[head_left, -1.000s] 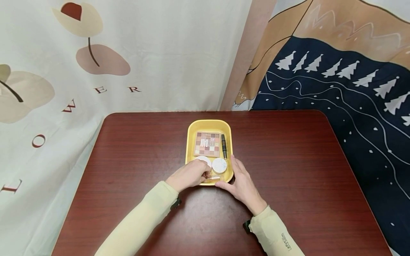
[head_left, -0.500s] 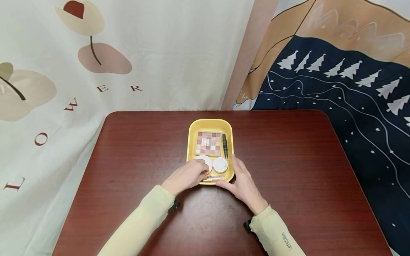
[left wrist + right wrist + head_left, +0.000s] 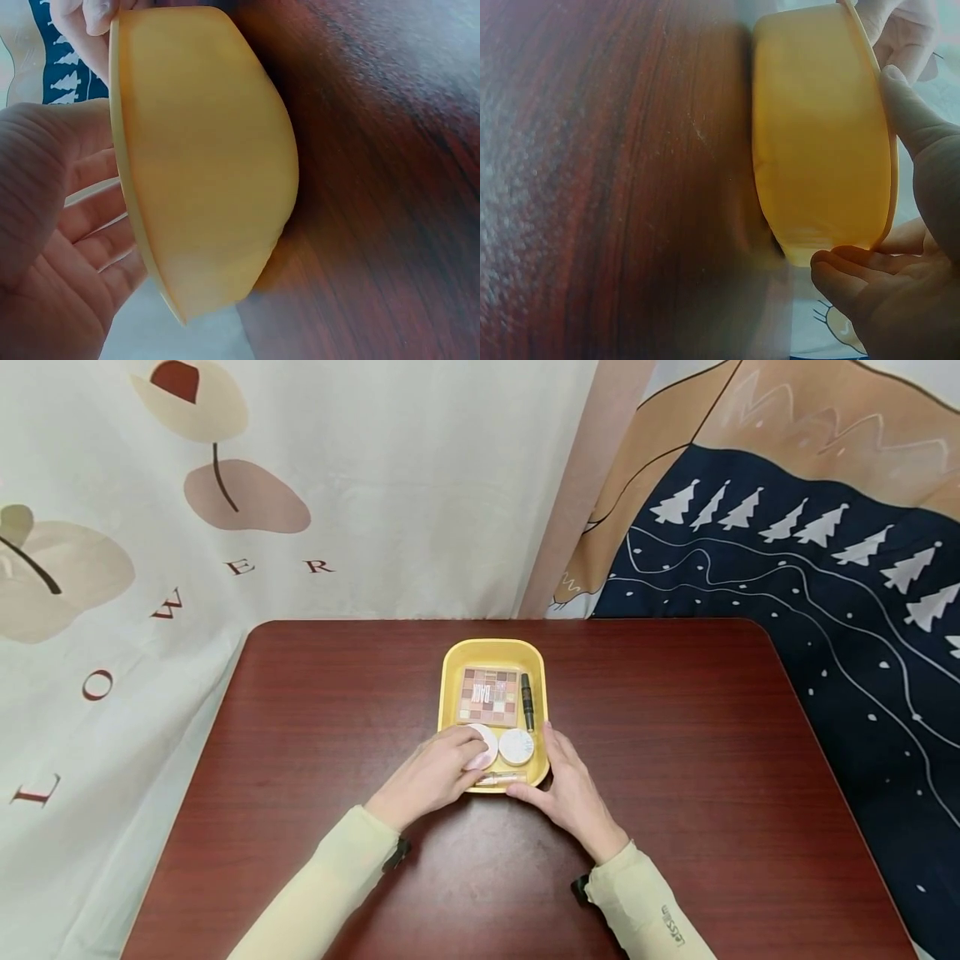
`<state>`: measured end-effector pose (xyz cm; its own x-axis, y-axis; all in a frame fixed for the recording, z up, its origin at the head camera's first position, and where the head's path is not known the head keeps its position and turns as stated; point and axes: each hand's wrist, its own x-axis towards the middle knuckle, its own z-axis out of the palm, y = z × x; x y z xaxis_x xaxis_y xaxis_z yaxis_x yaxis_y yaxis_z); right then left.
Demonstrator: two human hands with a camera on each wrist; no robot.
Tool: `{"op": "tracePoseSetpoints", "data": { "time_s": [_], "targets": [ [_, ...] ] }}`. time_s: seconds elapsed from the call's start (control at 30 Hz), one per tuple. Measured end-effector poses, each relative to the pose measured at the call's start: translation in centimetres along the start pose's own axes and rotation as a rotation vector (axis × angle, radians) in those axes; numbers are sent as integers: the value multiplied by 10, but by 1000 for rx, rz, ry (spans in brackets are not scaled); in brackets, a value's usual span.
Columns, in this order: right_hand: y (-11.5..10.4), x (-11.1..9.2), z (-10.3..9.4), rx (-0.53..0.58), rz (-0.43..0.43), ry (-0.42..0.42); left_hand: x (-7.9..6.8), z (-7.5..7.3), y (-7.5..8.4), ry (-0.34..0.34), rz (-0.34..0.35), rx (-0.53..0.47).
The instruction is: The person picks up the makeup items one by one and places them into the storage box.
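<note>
A yellow tray (image 3: 491,652) stands on the table with makeup in it. My left hand (image 3: 429,774) reaches over its front left corner, fingers loosely extended onto a larger white round case (image 3: 489,742) and partly covering it. Beside that lies a smaller white round case (image 3: 516,747). A slim clear tube (image 3: 501,778) lies along the front wall, close to the left thumb. My right hand (image 3: 567,789) holds the front right corner, thumb at the front rim and fingers against the right side. The right wrist view shows those fingers on the tray's wall (image 3: 821,135).
Farther back in the tray lie a palette (image 3: 487,697) of many coloured squares and a black pen-like stick (image 3: 527,702). The dark red table (image 3: 675,735) spreads out on both sides. Behind it hang a pale curtain (image 3: 405,485) and a navy tree-print cloth (image 3: 720,552).
The left hand has drawn back from the clear tube, which lies in the tray, and its bent fingers have loosened over the larger round case. The right hand stays at its corner.
</note>
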<state>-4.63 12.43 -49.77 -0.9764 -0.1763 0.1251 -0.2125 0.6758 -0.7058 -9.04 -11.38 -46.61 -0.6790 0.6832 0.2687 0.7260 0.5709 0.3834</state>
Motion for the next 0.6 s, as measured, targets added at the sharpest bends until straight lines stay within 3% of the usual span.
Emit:
{"op": "tracePoseSetpoints", "data": {
  "time_s": [0.23, 0.6],
  "targets": [
    [2, 0, -6, -22, -14, -14, -10, -1, 1, 59, -40, 99],
    [20, -5, -32, -85, -16, -70, -26, -9, -7, 78, -78, 127]
  ]
}}
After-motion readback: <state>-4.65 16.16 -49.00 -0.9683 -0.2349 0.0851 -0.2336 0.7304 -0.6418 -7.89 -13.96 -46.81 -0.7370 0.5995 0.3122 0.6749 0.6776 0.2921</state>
